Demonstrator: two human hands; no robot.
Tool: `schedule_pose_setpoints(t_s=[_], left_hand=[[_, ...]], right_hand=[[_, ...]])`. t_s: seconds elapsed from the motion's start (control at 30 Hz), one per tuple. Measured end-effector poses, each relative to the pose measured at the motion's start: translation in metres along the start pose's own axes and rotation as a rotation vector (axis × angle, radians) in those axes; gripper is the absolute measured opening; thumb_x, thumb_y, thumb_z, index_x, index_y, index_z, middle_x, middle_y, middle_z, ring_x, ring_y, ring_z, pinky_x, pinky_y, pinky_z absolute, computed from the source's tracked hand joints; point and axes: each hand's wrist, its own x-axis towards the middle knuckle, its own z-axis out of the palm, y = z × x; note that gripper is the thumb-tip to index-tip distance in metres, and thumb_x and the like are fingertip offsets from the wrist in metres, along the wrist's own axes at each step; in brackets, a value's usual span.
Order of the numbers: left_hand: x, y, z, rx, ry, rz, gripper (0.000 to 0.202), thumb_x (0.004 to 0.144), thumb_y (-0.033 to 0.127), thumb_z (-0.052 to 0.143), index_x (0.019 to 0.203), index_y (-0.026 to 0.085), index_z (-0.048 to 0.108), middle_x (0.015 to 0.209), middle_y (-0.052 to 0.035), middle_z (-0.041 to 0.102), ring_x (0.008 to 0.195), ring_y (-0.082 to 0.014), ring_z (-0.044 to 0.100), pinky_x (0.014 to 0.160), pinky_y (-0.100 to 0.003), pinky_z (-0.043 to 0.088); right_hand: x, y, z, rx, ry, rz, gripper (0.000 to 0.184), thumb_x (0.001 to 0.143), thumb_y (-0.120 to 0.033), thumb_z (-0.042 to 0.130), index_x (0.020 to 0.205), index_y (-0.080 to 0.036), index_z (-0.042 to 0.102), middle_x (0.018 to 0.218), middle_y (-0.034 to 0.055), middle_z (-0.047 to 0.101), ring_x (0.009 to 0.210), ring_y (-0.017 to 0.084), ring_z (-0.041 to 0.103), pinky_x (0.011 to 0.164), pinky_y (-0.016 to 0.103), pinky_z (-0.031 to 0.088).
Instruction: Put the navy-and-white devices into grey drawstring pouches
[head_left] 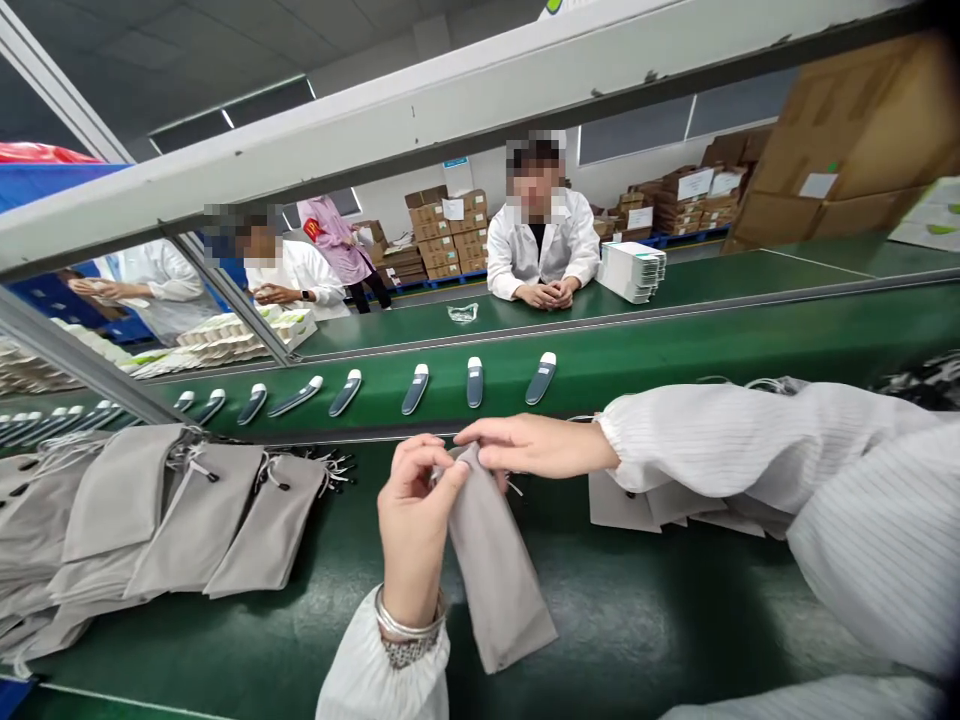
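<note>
A grey drawstring pouch point(499, 575) hangs from both hands over the green work surface, its mouth at the top and its closed end toward me. My left hand point(415, 515) pinches the pouch's upper edge between thumb and fingers. My right hand point(536, 445) lies across the other side of the mouth, thumb against the cloth and fingers stretched over it; part of those fingers is hidden behind the pouch. Just beyond, a row of dark blue devices with white tips point(475, 382) lies on the green conveyor belt point(637, 345). Whether anything is inside the pouch I cannot tell.
Piled grey pouches point(120, 490) with cords lie at left, and more pouches point(622, 502) lie under my right sleeve. A pale metal beam point(420, 120) crosses above the belt. Opposite sits a person in a white coat point(544, 245) beside stacked white boxes point(631, 270); other people stand farther left.
</note>
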Motion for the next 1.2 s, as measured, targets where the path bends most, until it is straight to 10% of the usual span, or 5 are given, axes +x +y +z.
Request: schedule_pose_setpoints(t_s=[0.3, 0.5, 0.63, 0.9, 1.2], left_hand=[[-0.003, -0.019, -0.040, -0.266, 0.170, -0.214, 0.024, 0.081, 0.040, 0.071, 0.086, 0.020, 0.058, 0.080, 0.0040, 0.053, 0.046, -0.0014, 0.031, 0.041, -0.017, 0.022], [-0.013, -0.066, -0.028, 0.400, -0.257, -0.042, 0.022, 0.085, 0.032, 0.065, 0.104, 0.022, 0.065, 0.092, -0.0030, 0.061, 0.075, -0.0152, 0.056, 0.064, -0.027, 0.047], [-0.018, -0.091, -0.026, 0.727, -0.417, 0.132, 0.013, 0.087, 0.021, 0.056, 0.096, 0.021, 0.066, 0.104, -0.0068, 0.064, 0.096, -0.0249, 0.057, 0.084, -0.042, 0.049], [-0.017, -0.105, -0.030, 0.832, -0.415, 0.195, 0.019, 0.089, 0.011, 0.049, 0.098, 0.021, 0.063, 0.102, -0.0061, 0.064, 0.095, -0.0244, 0.055, 0.082, -0.042, 0.051], [-0.018, -0.106, -0.029, 0.848, -0.393, 0.161, 0.017, 0.088, 0.008, 0.048, 0.091, 0.020, 0.059, 0.097, -0.0046, 0.060, 0.092, -0.0221, 0.056, 0.082, -0.038, 0.049]], right_hand=[[-0.064, -0.027, -0.044, -0.060, -0.173, -0.036, 0.030, 0.100, -0.032, 0.045, 0.087, -0.017, 0.067, 0.076, -0.0001, 0.064, 0.062, 0.010, 0.051, 0.064, 0.025, 0.041], [-0.064, -0.006, -0.047, 0.472, 0.137, 0.021, 0.037, 0.093, -0.049, 0.059, 0.078, -0.016, 0.067, 0.115, 0.0082, 0.065, 0.108, 0.020, 0.060, 0.097, 0.036, 0.047], [-0.049, 0.026, -0.047, 0.664, 0.255, 0.210, 0.038, 0.088, -0.053, 0.065, 0.085, -0.015, 0.066, 0.104, 0.0091, 0.071, 0.099, 0.021, 0.068, 0.098, 0.042, 0.049], [-0.034, 0.061, -0.043, 0.168, 0.054, 0.195, 0.053, 0.099, -0.059, 0.038, 0.117, -0.021, 0.070, 0.126, 0.0064, 0.067, 0.121, 0.023, 0.059, 0.106, 0.037, 0.040], [-0.014, 0.081, -0.044, -0.506, 0.165, 0.330, 0.016, 0.087, -0.019, 0.060, 0.074, -0.020, 0.069, 0.075, -0.0006, 0.070, 0.075, 0.015, 0.061, 0.070, 0.026, 0.036]])
